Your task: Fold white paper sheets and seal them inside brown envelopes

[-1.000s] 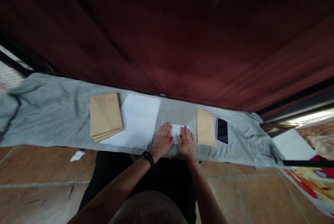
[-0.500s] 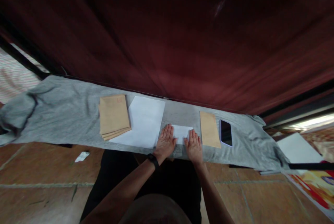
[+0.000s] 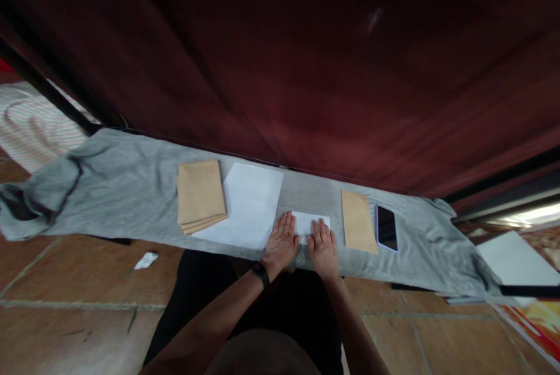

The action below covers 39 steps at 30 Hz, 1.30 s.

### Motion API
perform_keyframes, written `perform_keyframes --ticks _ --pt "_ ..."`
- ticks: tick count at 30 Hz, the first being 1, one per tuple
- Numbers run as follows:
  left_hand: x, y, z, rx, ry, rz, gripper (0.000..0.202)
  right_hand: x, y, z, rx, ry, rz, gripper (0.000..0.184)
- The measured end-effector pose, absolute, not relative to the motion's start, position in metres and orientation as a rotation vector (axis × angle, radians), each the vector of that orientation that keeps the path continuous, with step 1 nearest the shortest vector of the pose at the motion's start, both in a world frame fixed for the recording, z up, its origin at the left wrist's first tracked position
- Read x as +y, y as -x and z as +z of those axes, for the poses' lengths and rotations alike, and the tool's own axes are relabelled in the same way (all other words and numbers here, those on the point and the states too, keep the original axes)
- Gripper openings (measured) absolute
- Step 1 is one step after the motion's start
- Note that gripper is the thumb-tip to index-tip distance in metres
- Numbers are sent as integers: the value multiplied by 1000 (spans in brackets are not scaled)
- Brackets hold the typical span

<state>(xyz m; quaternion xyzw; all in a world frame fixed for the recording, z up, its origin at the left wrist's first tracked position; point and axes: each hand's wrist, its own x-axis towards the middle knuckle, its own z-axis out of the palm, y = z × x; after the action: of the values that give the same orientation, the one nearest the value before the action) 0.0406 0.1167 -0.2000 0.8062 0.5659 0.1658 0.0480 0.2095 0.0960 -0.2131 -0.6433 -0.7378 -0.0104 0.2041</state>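
Note:
A small folded-looking piece of white paper point(image 3: 307, 224) lies flat on the grey cloth. My left hand point(image 3: 281, 241) rests on its left end, fingers stretched out and palm down. On its right part lies my right hand point(image 3: 322, 249), also flat with the fingers a little apart. Just left of my left hand is a larger white sheet point(image 3: 254, 203), partly under a stack of brown envelopes point(image 3: 201, 191). To the right of my right hand lies a single brown envelope point(image 3: 359, 220).
A phone point(image 3: 387, 228) with a pale purple edge lies right of the single envelope. The grey cloth point(image 3: 131, 188) covers a narrow surface against a dark red panel point(image 3: 289, 83). A crumpled white scrap point(image 3: 146, 260) is on the tiled floor point(image 3: 87, 293).
The view has shifted slightly, so everything sits a little further right. My right hand has slid slightly left over the small paper; my left hand stays at its left end.

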Motion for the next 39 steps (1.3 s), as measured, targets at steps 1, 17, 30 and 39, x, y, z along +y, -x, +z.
perform_keyframes --ticks 1,17,30,39 --pt "116 -40 -199 1730 -2462 490 61 96 -210 -214 -2068 1803 -59 54" --pt "131 94 -135 2226 -2187 928 55 92 -212 -226 -2103 1747 -248 59" --pt "134 216 -163 2800 -1475 590 71 91 -211 -227 -2091 1713 -241 59" --pt "126 231 -144 2718 -1293 957 24 93 -209 -229 -2052 1778 -266 59"
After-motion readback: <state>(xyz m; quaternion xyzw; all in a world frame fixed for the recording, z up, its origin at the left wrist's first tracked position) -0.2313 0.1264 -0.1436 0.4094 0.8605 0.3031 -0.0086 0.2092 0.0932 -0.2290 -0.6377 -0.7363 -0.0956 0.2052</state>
